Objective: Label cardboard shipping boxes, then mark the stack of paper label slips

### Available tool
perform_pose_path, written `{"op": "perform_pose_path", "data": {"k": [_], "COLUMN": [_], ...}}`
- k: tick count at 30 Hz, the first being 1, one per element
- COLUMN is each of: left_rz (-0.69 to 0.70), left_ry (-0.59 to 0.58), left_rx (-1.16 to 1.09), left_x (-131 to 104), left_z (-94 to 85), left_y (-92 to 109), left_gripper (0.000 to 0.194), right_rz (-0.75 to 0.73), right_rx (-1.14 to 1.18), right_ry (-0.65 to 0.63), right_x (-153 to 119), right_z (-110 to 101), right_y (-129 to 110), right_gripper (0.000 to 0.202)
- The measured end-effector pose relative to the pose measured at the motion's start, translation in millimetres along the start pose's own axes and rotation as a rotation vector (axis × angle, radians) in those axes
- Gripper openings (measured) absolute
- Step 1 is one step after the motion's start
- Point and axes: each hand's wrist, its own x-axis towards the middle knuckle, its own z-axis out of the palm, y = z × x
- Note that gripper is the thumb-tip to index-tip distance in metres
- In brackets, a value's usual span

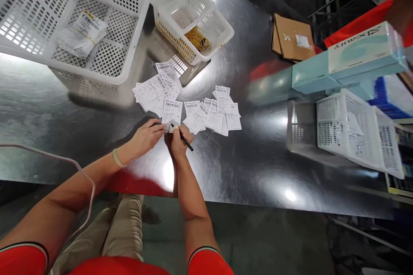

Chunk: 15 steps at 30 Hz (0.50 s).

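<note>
A white printed slip [172, 111] with a barcode lies in front of me on the metal table. My right hand [180, 139] grips a black pen [186, 141], its tip at the lower part of that slip. My left hand [150, 136] rests beside it with fingers stretched out, fingertips at the slip's lower left edge. To the left, more barcode slips [151, 90] overlap in a loose pile. Another spread of slips [214, 116] reaches out to the right of the pen, some with handwritten marks.
A large white basket [118, 78] at the upper left holds a banded stack of slips [84, 32]. Beside it, a smaller basket [222, 30] contains yellow rubber bands [197, 39]. Flattened cardboard [293, 36], light-blue boxes [351, 58] and white baskets [348, 133] stand right. A pink cable [77, 165] crosses left.
</note>
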Motion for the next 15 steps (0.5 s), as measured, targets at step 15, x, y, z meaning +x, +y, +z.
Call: {"op": "perform_pose_path", "data": {"k": [15], "left_rz": [-0.049], "left_ry": [-0.038], "left_rx": [-0.013], "left_x": [1.0], "left_z": [-2.1], "left_y": [2.0], "left_gripper": [0.027], "right_rz": [0.021], "right_rx": [-0.021], "right_ry": [-0.020], "right_x": [-0.1], "right_z": [0.1], "right_y": [-2.5], "right_gripper": [0.043]}}
